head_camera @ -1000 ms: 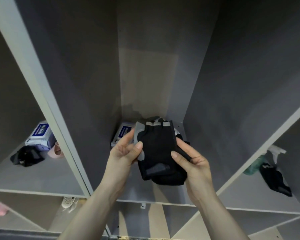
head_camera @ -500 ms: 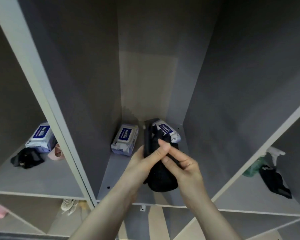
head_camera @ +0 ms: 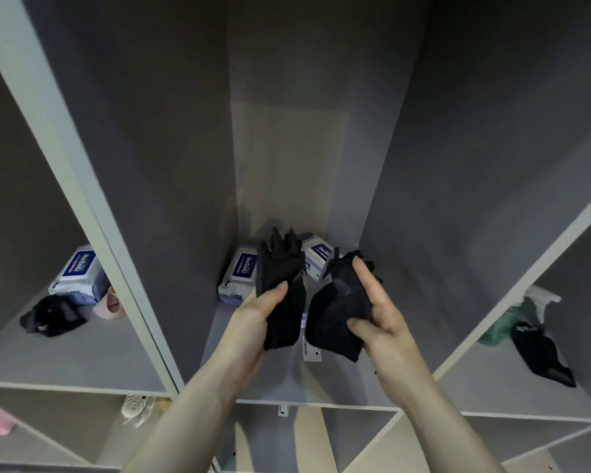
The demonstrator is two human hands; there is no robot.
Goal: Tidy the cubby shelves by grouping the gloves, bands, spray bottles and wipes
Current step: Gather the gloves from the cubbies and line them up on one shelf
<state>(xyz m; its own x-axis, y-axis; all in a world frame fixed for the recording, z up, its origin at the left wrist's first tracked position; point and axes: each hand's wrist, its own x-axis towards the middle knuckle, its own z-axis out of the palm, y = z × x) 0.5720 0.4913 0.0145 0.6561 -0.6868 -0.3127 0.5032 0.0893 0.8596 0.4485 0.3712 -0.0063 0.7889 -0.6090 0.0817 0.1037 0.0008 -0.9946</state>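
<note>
From the head view, two black gloves were held apart in front of the middle cubby (head_camera: pixel 289 384). The left glove (head_camera: pixel 280 285) was gripped by the left hand (head_camera: pixel 253 322), its fingers curled around the lower half and the thumb laid across the front — the glove's finger ends pointed up. The right glove (head_camera: pixel 338 315) was pinched by the right hand (head_camera: pixel 379 315), the thumb pressed low on the fabric and the forefinger stretched along its upper edge. Behind the gloves, two wipe packs (head_camera: pixel 239 271) were seen lying on the cubby floor. In the left cubby another wipe pack (head_camera: pixel 77 271), a dark glove (head_camera: pixel 52 315) and a pink band (head_camera: pixel 111 303) were lying close together. In the right cubby a spray bottle (head_camera: pixel 512 312) was seen beside a black glove (head_camera: pixel 543 353).
</note>
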